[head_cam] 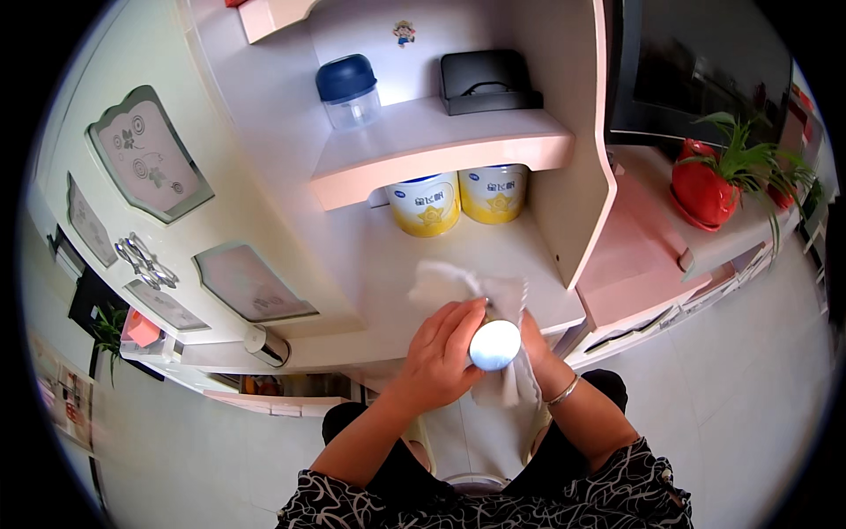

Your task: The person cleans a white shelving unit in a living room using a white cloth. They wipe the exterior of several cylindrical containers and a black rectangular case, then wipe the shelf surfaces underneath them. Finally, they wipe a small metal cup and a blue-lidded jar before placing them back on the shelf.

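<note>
My left hand is closed around the side of a small container with a round, bright white-blue top. The rest of the container is hidden by my fingers and the cloth, so its exact kind is unclear. On its other side my right hand grips a pale cloth, pressed against the container. Part of that hand is behind the cloth. Blur softens the cloth's far end, which spreads over the desk surface. A silver bracelet circles my right wrist.
Beyond my hands, two white-and-yellow cans stand under a pink-edged shelf. The shelf holds a blue-lidded clear jar and a black box-like item. A silver-and-black cylinder stands left; a red plant pot is right.
</note>
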